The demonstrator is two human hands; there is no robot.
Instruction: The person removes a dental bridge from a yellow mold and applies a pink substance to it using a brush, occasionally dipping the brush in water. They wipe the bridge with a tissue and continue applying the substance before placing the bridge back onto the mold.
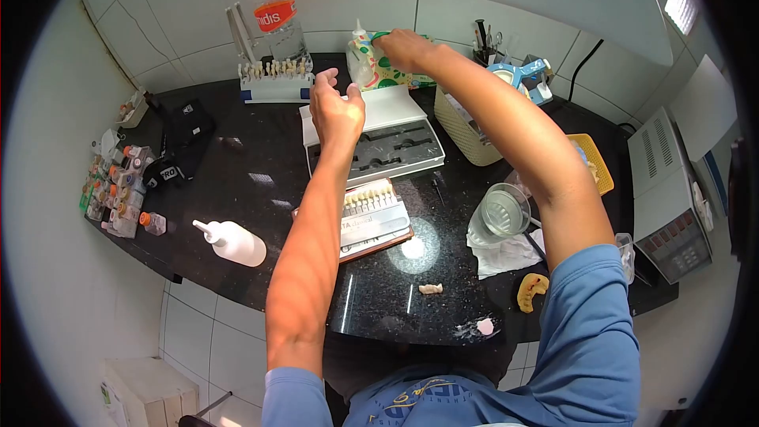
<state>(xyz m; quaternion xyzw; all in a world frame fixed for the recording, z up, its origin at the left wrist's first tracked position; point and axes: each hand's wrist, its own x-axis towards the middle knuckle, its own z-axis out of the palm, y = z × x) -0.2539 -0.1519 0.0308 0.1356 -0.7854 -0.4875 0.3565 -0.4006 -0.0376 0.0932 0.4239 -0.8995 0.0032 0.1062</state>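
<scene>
My left hand (337, 107) is raised over the black counter with thumb and fingers apart, holding nothing. It is near a white rack of tooth shade tabs (277, 79) and an open white case (395, 146) with a dark foam insert. At the back wall, my right hand (407, 51) has its curled fingers on the top edge of a colourful patterned packet (387, 75). Just left of those fingers stands a clear squeeze bottle (360, 63) with a pointed white nozzle. A tooth shade guide (375, 221) lies under my left forearm, partly hidden by it.
A white squeeze bottle (231, 243) stands at left, near several small jars (122, 198). To the right are a glass of water (501, 213), a woven basket (472, 141) and a yellow dental model (532, 292). A small tooth-coloured piece (431, 289) lies in front.
</scene>
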